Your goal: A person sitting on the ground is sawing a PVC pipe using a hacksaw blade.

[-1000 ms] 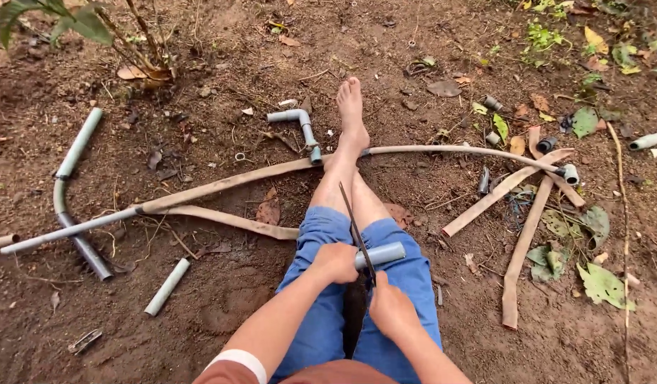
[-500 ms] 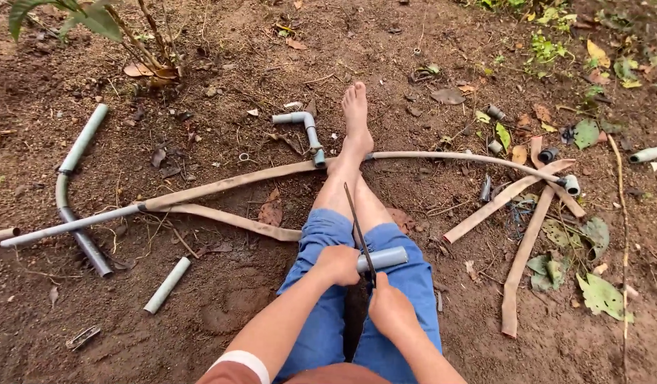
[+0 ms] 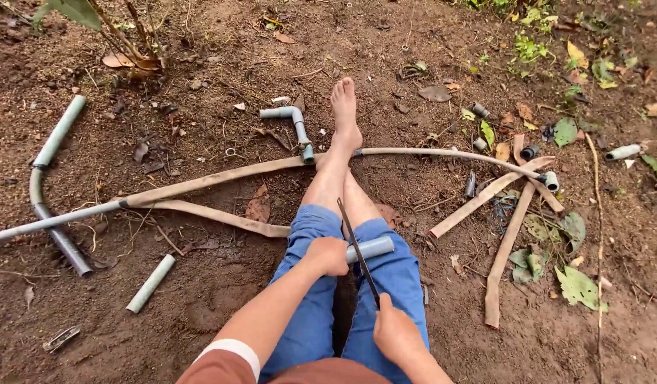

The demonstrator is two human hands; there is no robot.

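The person sits on bare soil, legs stretched forward in blue shorts. The left hand [image 3: 327,254] reaches down over the left knee, fingers clenched around a short grey pipe piece [image 3: 371,249] that lies across the thighs. The right hand [image 3: 394,334], nearer the body, grips the lower end of a thin dark saw blade [image 3: 357,250], which slants up across the pipe and touches it. Around them the ground [image 3: 222,64] is damp brown earth strewn with dry leaves, long grey pipes [image 3: 55,139], an elbow fitting [image 3: 294,121] and flat tan strips [image 3: 503,256].
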